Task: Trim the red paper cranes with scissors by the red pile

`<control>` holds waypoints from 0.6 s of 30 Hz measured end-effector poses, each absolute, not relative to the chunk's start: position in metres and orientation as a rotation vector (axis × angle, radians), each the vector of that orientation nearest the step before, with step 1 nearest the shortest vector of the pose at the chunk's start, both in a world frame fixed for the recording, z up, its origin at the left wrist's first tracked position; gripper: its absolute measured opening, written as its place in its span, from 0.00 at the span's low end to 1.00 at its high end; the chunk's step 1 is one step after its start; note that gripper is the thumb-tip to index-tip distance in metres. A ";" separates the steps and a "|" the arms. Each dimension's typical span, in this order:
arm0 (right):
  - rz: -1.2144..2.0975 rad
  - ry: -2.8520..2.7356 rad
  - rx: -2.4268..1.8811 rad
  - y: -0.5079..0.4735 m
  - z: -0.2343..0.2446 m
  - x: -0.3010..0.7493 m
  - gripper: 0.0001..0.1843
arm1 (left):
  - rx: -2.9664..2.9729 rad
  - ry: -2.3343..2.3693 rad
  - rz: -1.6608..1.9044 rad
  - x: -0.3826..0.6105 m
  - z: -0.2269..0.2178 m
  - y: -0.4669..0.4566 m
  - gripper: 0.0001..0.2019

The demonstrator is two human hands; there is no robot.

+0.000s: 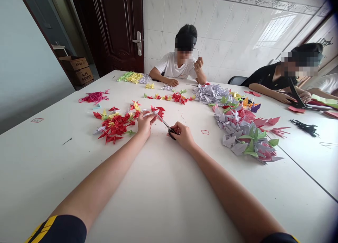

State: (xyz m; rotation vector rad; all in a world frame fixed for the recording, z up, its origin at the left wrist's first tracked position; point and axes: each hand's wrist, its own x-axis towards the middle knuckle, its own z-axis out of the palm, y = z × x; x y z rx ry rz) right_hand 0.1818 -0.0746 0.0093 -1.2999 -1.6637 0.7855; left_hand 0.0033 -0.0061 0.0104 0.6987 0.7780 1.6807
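My left hand (145, 123) is closed in a pinch on a small pale folded paper crane (148, 112) at the right edge of a pile of red and yellow paper cranes (114, 124). My right hand (182, 134) grips black-handled scissors (166, 125), whose blades point up and left toward the crane in my left hand. Both forearms stretch out over the white table (163, 190).
A big heap of grey, pink and green cranes (244, 132) lies to the right. More strings of cranes (174, 97) and a pink tangle (93, 97) lie farther back. Two other people sit at the far side and right, working. Cardboard boxes (76, 69) stand by the door.
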 end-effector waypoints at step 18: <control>0.766 -1.713 -1.341 -0.075 0.010 0.182 0.08 | 0.715 0.839 1.718 0.004 0.009 -0.006 0.18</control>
